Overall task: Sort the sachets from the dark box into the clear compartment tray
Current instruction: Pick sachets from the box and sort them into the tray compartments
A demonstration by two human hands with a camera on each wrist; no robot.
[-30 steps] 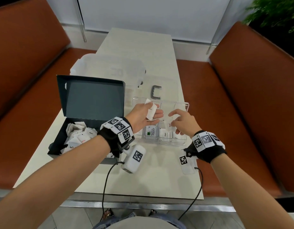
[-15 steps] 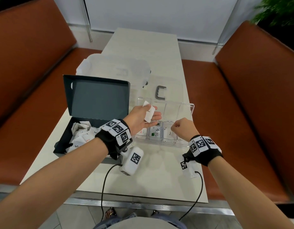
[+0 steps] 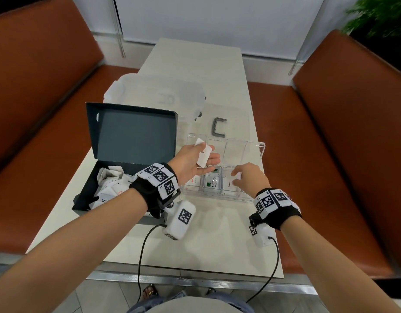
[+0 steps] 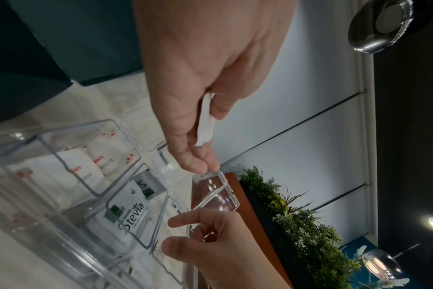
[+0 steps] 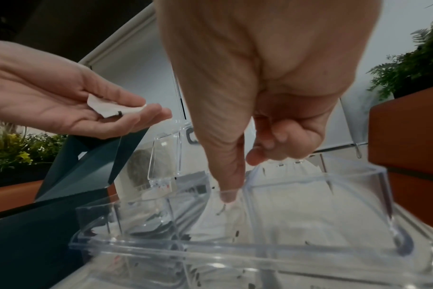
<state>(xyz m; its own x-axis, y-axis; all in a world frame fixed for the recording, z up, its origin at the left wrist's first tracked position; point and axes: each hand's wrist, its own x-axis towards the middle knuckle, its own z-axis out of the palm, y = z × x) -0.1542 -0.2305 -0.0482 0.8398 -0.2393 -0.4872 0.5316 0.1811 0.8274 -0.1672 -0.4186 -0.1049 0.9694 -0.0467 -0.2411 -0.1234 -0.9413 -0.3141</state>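
Left hand pinching white sachet, above clear tray

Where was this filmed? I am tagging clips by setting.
Likely a cafe or restaurant booth: brown upholstered benches flank a narrow pale table, a plant sits behind one bench, and the sachets read Stevia and Salt.

- Table: pale, rectangular, running away from the viewer.
- Benches: orange-brown upholstery, one on each side of the table.
- Wall: white panels behind.
- Plant: green foliage, upper right.
- Floor: grey tiles.
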